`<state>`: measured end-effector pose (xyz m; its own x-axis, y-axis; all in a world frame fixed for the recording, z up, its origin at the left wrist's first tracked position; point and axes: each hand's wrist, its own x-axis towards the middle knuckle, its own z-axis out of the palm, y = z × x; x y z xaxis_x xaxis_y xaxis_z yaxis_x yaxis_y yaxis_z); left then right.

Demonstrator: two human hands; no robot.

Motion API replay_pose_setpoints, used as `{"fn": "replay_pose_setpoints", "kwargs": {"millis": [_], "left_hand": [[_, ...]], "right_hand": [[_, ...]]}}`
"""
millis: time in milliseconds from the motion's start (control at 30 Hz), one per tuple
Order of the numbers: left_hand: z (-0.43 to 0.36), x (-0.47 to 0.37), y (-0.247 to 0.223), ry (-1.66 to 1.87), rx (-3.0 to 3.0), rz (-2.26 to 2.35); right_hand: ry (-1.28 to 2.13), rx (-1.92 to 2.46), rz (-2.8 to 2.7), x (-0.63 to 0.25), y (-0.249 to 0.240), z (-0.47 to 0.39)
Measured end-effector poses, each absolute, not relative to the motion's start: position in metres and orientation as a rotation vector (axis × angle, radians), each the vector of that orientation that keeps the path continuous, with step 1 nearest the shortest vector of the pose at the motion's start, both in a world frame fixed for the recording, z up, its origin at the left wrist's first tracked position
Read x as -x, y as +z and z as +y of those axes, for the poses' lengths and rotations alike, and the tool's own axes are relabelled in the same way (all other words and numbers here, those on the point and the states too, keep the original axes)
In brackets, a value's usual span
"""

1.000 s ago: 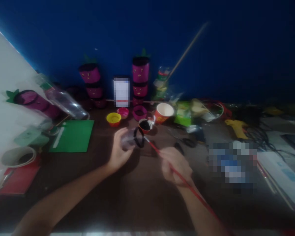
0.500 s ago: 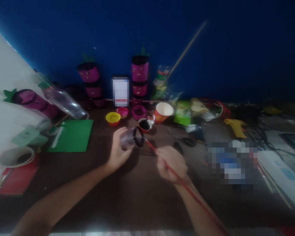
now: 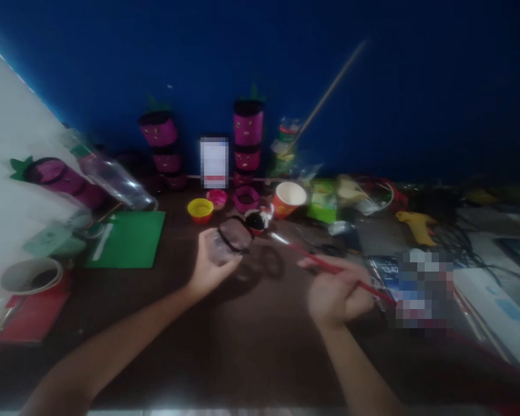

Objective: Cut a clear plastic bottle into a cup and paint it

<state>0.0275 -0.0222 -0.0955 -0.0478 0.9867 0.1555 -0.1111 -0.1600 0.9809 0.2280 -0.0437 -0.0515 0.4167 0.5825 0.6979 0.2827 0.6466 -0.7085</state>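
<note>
My left hand (image 3: 208, 260) is closed around a clear plastic piece (image 3: 233, 240), cut like a cup, with a black band along its open rim. That rim faces right and tilts upward. A small cup of black paint (image 3: 255, 221) stands just beyond it. In my right hand (image 3: 340, 294) is a long red paintbrush (image 3: 312, 256), its fingers closed on the handle. The brush tip points left toward the plastic piece but is apart from it. Behind are a yellow paint cup (image 3: 200, 210), a pink paint cup (image 3: 217, 199) and a purple ring (image 3: 245, 199).
Purple figures with faces (image 3: 248, 130) stand along the blue wall. An orange paper cup (image 3: 289, 197) sits behind the brush. A green sheet (image 3: 132, 240) and a clear bottle (image 3: 117, 182) lie left; a yellow glue gun (image 3: 418, 226) and a phone (image 3: 387, 271) lie right.
My right hand has moved right with the paintbrush, drawing its tip off the plastic piece's rim. My left hand has turned the piece so that its opening shows more.
</note>
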Motion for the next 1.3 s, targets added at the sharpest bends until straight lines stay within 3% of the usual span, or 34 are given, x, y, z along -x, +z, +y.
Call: {"fn": "replay_pose_setpoints", "kwargs": {"millis": [367,733,1300], "left_hand": [[-0.018,-0.014,-0.088,1.001,-0.695,0.616],[-0.012,-0.011,-0.078,0.830,-0.548,0.543],[0.000,0.001,-0.075,1.001,-0.805,0.726]], "right_hand": [[0.707,0.882,-0.826,-0.236,-0.047,-0.023],[0.844,0.815,-0.779,-0.236,-0.046,-0.023],[0.939,0.857,-1.030,-0.245,-0.046,-0.031]]}}
